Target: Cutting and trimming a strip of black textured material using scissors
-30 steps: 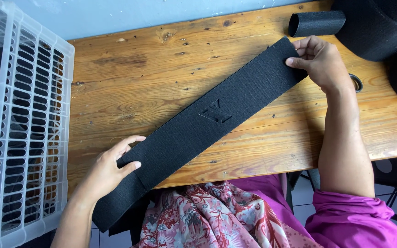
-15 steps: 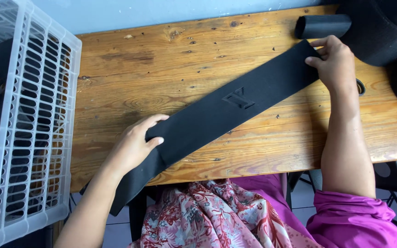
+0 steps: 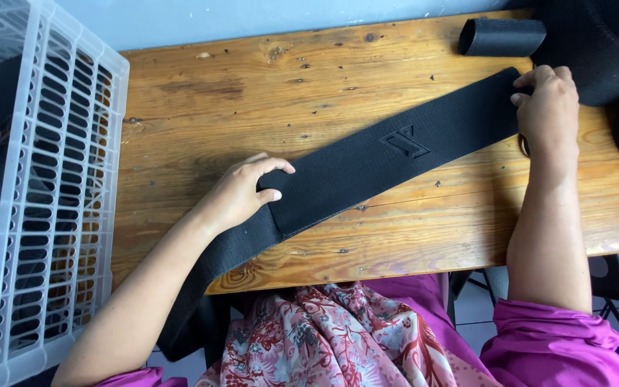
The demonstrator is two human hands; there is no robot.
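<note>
A long black woven band (image 3: 367, 168) with a raised emblem lies slantwise across the wooden table (image 3: 252, 93). Its near part is doubled over, and the lower end hangs off the front edge by my lap. My left hand (image 3: 241, 193) grips the folded end of the band, thumb under, fingers on top. My right hand (image 3: 549, 107) pinches the band's far end at the upper right, close to a pile of black fabric.
A white slatted plastic crate (image 3: 44, 215) holding dark items stands at the left, beside the table. A rolled black band (image 3: 501, 36) and a heap of black material (image 3: 603, 50) sit at the back right corner. Pink floral cloth covers my lap.
My left hand has carried the band's near end up and to the right, folding it over onto the table. My right hand shifted slightly right with the far end.
</note>
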